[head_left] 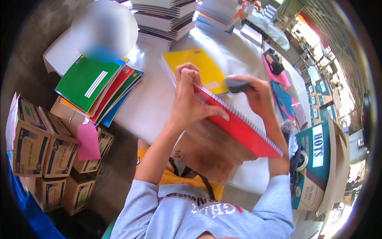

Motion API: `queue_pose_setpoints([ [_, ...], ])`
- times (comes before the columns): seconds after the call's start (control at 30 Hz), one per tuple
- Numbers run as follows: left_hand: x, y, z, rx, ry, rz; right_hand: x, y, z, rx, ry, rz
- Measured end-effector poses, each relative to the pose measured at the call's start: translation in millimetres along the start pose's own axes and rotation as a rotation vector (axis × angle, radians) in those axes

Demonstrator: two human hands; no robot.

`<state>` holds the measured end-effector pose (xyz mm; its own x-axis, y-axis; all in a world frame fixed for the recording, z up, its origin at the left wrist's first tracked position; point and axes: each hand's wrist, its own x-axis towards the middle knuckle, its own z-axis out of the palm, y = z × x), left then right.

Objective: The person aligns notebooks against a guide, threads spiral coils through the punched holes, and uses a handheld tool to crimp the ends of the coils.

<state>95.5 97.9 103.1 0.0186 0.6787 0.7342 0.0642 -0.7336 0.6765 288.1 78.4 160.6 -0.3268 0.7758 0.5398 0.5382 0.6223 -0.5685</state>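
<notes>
A red spiral notebook (238, 133) is held up on a slant over the table, its wire coil running along the upper right edge. My left hand (190, 97) grips it near its upper left end, with the thumb across the red cover. In my right hand (258, 95) is a dark grey, rounded hand tool (236, 85), close to the coil's upper end; motion blurs it, so its kind does not show. Just behind lies a yellow notebook (195, 65) on the table. Under the red notebook, a brown cardboard sheet (207, 157) rests at the table's near edge.
Stacked notebooks with a green one (85, 79) on top sit at the left; taller spiral-bound piles (167, 18) stand behind. Cardboard boxes (32, 147) fill the lower left, and a teal-and-brown carton (314, 167) with a tape roll (303, 161) is at the right. A person's blurred head (104, 30) is across the table.
</notes>
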Motion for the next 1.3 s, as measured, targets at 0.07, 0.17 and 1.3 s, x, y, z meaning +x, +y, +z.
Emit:
queue_pose_setpoints([
  [0.07,-5.9,-8.6,0.7,-0.124,0.031,-0.036,5.9,-25.4,8.7,0.239,-0.01,-0.197],
  [0.17,-0.2,-9.0,-4.4,-0.137,-0.002,-0.162,17.6,2.9,9.5,-0.138,-0.207,-0.012],
  [1.3,-10.0,-4.8,-4.4,-0.458,-0.158,-0.304,-80.5,98.5,-20.8,-0.602,0.064,0.453],
])
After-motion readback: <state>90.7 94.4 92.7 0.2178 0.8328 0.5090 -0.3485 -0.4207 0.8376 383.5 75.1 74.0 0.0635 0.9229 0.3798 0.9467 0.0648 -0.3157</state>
